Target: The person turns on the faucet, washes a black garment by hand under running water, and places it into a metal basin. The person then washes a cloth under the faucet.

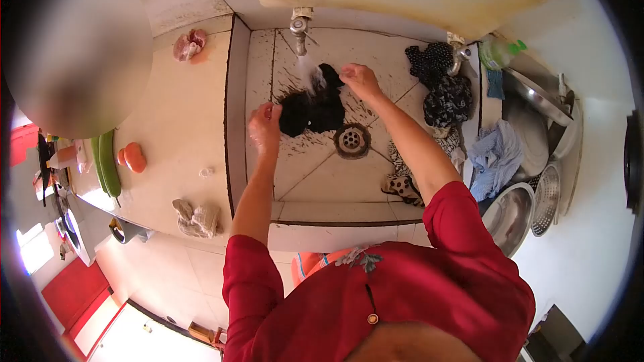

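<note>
A wet black cloth (312,112) is spread in the tiled sink (302,184), with water from the tap (300,30) splashing onto it. At its left edge, my left hand (265,127) is closed, fingertips pinching the fabric. My right hand (360,80) has curled fingers at the cloth's upper right corner and grips it there. Dark specks dot the tiles around the cloth. Just below and to its right lies the round drain (352,140).
Patterned dark cloths (448,100) lie along the sink's right side, where a second tap (461,53) stands. A blue cloth (495,157) and metal bowls (510,218) are farther right. The left counter (178,114) holds raw meat (190,45), tomatoes (133,157) and a long green vegetable (106,167).
</note>
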{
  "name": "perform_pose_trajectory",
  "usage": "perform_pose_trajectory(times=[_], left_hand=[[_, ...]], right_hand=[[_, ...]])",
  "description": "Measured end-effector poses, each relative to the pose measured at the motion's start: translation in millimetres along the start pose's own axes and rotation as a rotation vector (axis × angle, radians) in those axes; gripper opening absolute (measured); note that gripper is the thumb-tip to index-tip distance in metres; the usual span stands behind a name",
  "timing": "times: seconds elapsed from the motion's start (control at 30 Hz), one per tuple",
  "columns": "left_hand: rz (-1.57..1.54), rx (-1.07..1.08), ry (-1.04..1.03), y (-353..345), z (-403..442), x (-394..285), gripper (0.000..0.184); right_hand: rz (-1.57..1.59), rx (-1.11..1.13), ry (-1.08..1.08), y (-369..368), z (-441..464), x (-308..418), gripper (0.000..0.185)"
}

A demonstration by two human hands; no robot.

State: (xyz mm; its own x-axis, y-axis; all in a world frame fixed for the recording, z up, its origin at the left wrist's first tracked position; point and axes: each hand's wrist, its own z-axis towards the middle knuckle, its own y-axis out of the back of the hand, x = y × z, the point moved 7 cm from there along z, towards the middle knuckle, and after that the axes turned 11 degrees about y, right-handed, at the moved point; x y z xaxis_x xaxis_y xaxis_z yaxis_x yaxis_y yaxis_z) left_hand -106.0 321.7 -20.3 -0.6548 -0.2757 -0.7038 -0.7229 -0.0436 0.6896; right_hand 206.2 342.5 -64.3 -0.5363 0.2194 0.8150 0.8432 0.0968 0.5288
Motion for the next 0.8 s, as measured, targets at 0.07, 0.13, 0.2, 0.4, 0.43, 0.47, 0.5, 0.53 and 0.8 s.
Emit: perform_pose_trajectory(times=[0.07, 0.13, 0.2, 0.4, 0.43, 0.47, 0.5, 0.53, 0.8], left_hand=[[0.154, 0.054, -0.096, -19, 3, -19, 0.033], [0.338, 0.122, -0.223, -43, 1, -32, 0.037], [0.468, 0.158, -0.245, -59, 2, -31, 0.038], [0.439, 0.328, -0.075, -63, 21, -15, 0.039], [0.425, 0.389, -0.010, -63, 23, -8, 0.039], [0.445, 0.407, 0.005, -61, 25, -6, 0.037], [0.463, 0.422, 0.022, -60, 25, -4, 0.036], [0.481, 0.439, 0.041, -58, 24, 0, 0.034], [-0.276, 0.341, 0.138, -27, 36, -11, 0.013]], right_hand=[[-0.092, 0.016, -0.038, -8, 3, 5, 0.056], [-0.228, -0.040, -0.003, -26, 5, 3, 0.057], [-0.303, -0.068, -0.067, -43, 2, -1, 0.060], [-0.110, -0.037, -0.025, -42, 2, -20, 0.036], [0.089, -0.068, -0.054, -33, -2, -17, 0.030], [0.286, -0.101, -0.080, -19, -3, -14, 0.025], [0.482, -0.131, -0.103, -3, -4, -3, 0.021], [0.593, -0.172, -0.140, 15, -6, 11, 0.023], [-0.371, -0.096, 0.303, -14, -15, 13, 0.047]])
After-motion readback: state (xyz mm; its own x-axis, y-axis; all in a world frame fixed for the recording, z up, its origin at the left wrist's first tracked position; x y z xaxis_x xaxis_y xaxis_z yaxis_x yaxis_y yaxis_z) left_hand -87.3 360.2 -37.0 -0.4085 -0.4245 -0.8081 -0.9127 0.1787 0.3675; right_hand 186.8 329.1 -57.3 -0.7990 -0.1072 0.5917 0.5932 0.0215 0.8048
